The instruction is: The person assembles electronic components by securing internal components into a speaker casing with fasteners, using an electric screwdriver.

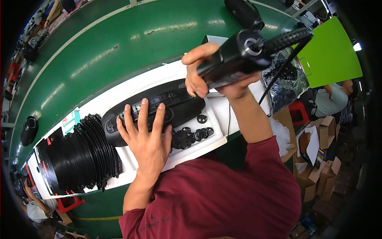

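A long black speaker body (191,106) lies on a white foam tray (217,137) in front of me. My left hand (146,139) rests on it with fingers spread, palm down. My right hand (195,77) is wrapped round a black corded electric screwdriver (232,59), above the speaker body's right end. The screwdriver's thick cable leaves its near end and hangs down to the right; its tip is hidden. Small round black parts (184,137) lie in the tray beside my left hand. Left of the speaker stands a row of thin black ribbed pieces (81,153), packed close together.
Beyond the white bench runs a green belt (131,51) carrying black speakers (244,15). At right are a clear bag of black parts (284,75), a bright green board (330,51) and cardboard boxes (326,133). Other people sit at far left and right.
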A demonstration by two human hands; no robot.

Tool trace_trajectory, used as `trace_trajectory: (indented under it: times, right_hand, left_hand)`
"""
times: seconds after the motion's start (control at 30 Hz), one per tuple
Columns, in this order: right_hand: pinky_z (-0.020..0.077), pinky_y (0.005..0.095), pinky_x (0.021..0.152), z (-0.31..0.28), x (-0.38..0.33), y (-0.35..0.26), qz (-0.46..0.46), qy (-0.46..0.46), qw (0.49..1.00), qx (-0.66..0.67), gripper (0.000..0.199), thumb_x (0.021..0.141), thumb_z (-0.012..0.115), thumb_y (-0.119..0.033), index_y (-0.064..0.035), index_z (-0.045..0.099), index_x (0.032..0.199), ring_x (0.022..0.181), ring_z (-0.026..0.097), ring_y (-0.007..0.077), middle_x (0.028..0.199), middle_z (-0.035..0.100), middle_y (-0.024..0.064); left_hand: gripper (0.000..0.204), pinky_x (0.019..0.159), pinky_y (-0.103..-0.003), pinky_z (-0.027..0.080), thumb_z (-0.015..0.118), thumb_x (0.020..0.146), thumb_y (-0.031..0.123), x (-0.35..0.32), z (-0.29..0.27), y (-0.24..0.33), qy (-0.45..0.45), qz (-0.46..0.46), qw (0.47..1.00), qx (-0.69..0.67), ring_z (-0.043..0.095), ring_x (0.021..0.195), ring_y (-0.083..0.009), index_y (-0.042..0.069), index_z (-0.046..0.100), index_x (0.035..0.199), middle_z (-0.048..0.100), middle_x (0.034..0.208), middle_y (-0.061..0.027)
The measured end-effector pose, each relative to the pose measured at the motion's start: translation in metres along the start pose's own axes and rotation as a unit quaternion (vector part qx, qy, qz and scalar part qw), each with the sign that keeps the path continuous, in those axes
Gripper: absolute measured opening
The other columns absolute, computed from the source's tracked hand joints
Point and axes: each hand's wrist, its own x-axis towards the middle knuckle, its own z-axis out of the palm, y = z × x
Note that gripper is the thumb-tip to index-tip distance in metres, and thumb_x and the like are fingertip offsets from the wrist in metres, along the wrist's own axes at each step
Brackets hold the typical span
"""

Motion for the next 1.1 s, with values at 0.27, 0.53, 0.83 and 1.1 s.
trace_trajectory:
  times: [0.27,0.53,0.83,1.1]
  right_hand:
    - [0.0469,0.0273,0.049,-0.010,0.004,0.007,0.009,0.003,0.998,0.070,0.114,0.061,0.042,-0.106,0.0003,0.057,0.101,0.051,0.053,0.0123,0.065,0.055,0.0050]
    - [0.0441,0.0242,0.045,-0.008,-0.001,0.014,0.011,0.036,0.996,0.085,0.115,0.056,0.044,-0.107,-0.0008,0.057,0.097,0.049,0.052,0.0114,0.063,0.054,0.0042]
    - [0.0456,0.0278,0.047,-0.004,-0.003,-0.020,0.037,0.093,0.994,-0.040,0.141,0.058,0.036,-0.109,0.0151,0.054,0.123,0.050,0.053,0.0139,0.064,0.056,0.0060]
    - [0.0433,0.0341,0.059,-0.057,-0.100,-0.021,-0.103,0.234,0.966,-0.027,0.124,0.070,0.037,-0.103,0.0027,0.055,0.132,0.062,0.051,0.0159,0.074,0.055,0.0042]
  left_hand:
    - [0.064,0.116,-0.069,0.022,0.082,0.080,0.023,0.003,0.005,0.000,-0.005,-0.013,1.000,-0.006,0.037,0.144,-0.0494,0.024,0.063,0.141,0.050,0.154,-0.0129]
    - [0.063,0.117,-0.069,0.022,0.082,0.081,0.024,0.004,0.008,-0.001,-0.013,-0.001,1.000,0.013,0.038,0.144,-0.0496,0.024,0.064,0.141,0.049,0.155,-0.0128]
    - [0.061,0.119,-0.066,0.021,0.080,0.083,0.024,0.002,0.009,0.002,-0.001,-0.006,1.000,0.024,0.037,0.144,-0.0485,0.020,0.062,0.141,0.048,0.156,-0.0144]
    - [0.062,0.118,-0.066,0.022,0.080,0.083,0.023,0.001,0.006,0.003,0.010,0.004,1.000,0.025,0.037,0.144,-0.0488,0.020,0.061,0.142,0.047,0.156,-0.0146]
